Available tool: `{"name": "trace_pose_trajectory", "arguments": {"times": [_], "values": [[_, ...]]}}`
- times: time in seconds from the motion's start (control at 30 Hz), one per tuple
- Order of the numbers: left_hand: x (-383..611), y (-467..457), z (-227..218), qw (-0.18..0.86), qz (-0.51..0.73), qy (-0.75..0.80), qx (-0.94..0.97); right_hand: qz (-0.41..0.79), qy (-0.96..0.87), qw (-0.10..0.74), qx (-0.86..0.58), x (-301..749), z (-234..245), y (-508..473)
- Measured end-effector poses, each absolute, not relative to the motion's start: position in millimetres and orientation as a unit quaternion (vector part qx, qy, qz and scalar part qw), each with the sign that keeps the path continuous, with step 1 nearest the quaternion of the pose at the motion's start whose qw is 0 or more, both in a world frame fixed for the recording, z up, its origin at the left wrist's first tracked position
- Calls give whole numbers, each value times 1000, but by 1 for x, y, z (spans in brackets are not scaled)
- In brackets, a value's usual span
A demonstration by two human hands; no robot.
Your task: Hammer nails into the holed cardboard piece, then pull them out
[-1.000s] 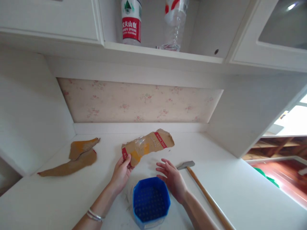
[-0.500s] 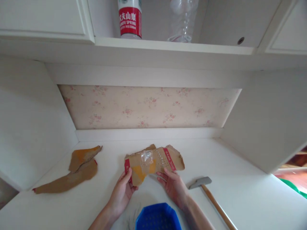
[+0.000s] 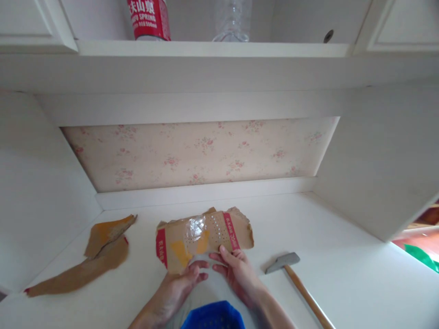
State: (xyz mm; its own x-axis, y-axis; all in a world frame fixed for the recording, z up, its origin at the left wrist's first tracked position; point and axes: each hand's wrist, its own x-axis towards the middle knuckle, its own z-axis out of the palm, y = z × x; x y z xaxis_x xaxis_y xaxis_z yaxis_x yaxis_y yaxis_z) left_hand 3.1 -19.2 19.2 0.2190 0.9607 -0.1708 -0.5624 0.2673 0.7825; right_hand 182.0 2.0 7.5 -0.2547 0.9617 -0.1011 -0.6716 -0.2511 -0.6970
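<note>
Pinching long torn brown cardboard piece with orange patches [image 3: 206, 232] at lower edge with right hand [image 3: 240, 278], right of middle; touching lower left part with left hand [image 3: 176, 285], loosely curled. Cannot confirm left hand closure. Facing camera, tilted, over white flat counter [image 3: 343, 246], in front of beige floral wallpaper panel [image 3: 206, 155]. Cannot confirm contact between far edge and counter.

Likely light overall, fairly stiff as a sheet but bendable, probably weakest along punched rows of small holes [image 3: 216, 226]. Probably grippy on bare board, slicker over shiny clear patch [image 3: 197, 227], maybe tape. Likely to tear further at ragged right end. Best held near both red printed bands [image 3: 230, 228], with thumbs in front and fingers behind, avoiding holes.

Lying well apart at left: torn brown cardboard scraps [image 3: 92, 274]; can't tell if joined or overlapping. Near right hand, not touching: grey-headed tool with wooden handle [image 3: 301, 288], cut off at bottom. Also cut off at bottom, between forearms: blue angular perforated plastic basket [image 3: 206, 307], contents not visible. Cropped at top: red-labelled bottle [image 3: 149, 18] and clear plastic bottle [image 3: 233, 20]. Hidden behind cardboard: some right fingertips, probably. Too small to read: print on bands.
</note>
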Motion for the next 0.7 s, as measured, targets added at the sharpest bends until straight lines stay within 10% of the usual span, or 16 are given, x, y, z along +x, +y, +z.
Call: {"name": "trace_pose_trajectory", "arguments": {"times": [0.7], "values": [[23,17,6,689,611,358,153,696,-310,563,-320,186,5,3]]}}
